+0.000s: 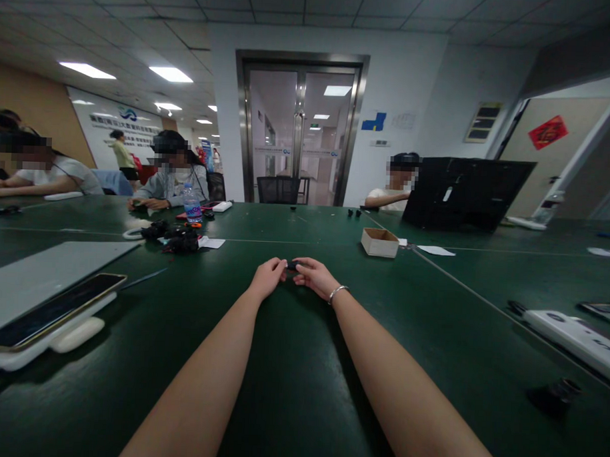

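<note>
Both of my arms reach forward over the green table. Between my fingertips is a small black part, too small to name more exactly. My left hand pinches its left end. On its right end, the fingers of my right hand are closed, and a silver bracelet circles that wrist. The fingers cover much of the part. Beyond my right hand stands a small open cardboard box. Several black parts lie in a heap to the left, beside a white paper.
A phone on a white block and a grey laptop-like slab lie at left. A water bottle stands near a seated person. A black monitor is at back right. A white power strip and black object lie right.
</note>
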`<state>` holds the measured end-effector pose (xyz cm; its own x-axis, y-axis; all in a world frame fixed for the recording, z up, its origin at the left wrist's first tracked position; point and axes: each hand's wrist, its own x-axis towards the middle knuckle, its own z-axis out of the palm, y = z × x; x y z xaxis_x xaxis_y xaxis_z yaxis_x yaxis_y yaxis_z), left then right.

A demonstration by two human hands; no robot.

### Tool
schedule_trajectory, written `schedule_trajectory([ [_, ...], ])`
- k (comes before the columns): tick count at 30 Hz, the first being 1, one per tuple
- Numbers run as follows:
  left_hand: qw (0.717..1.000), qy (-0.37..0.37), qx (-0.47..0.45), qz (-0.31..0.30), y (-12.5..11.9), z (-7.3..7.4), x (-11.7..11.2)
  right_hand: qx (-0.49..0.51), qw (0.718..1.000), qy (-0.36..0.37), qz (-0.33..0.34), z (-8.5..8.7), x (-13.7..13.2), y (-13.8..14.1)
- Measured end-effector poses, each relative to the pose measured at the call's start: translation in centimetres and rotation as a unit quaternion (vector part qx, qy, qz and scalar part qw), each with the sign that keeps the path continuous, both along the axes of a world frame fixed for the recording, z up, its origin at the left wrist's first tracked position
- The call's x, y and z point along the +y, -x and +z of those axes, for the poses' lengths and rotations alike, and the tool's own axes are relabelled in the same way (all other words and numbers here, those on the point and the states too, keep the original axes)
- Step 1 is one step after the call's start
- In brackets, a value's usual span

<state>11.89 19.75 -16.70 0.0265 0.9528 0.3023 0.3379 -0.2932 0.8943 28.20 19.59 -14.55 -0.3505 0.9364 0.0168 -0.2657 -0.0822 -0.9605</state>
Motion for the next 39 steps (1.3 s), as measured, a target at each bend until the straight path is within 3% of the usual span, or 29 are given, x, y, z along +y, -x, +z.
schedule_trajectory([
  [8, 0.997, -0.017, -0.066, -0.029, -0.1, 0.4, -0.3, -0.009, 1.0, 0.021, -0.013, -0.1, 0.3, 0.2],
  [15, 1.0, 0.001, -0.014, 0.013, 0.1, 0.1, 0.0, -0.009, 1.0, -0.002, 0.002, 0.2, -0.2, -0.1],
  [24, 0.997, 0.033, 0.053, 0.039, -0.2, 1.1, -0.7, -0.014, 0.999, -0.035, 0.034, 0.3, -0.5, -0.2],
  [28, 0.998, 0.008, 0.054, 0.037, -0.3, 1.0, -0.8, -0.01, 1.0, -0.018, 0.019, 0.3, -0.4, -0.2],
  [39, 0.996, -0.004, -0.08, -0.037, -0.1, 0.9, -0.6, -0.013, 1.0, 0.023, -0.006, 0.2, 0.1, 0.1],
])
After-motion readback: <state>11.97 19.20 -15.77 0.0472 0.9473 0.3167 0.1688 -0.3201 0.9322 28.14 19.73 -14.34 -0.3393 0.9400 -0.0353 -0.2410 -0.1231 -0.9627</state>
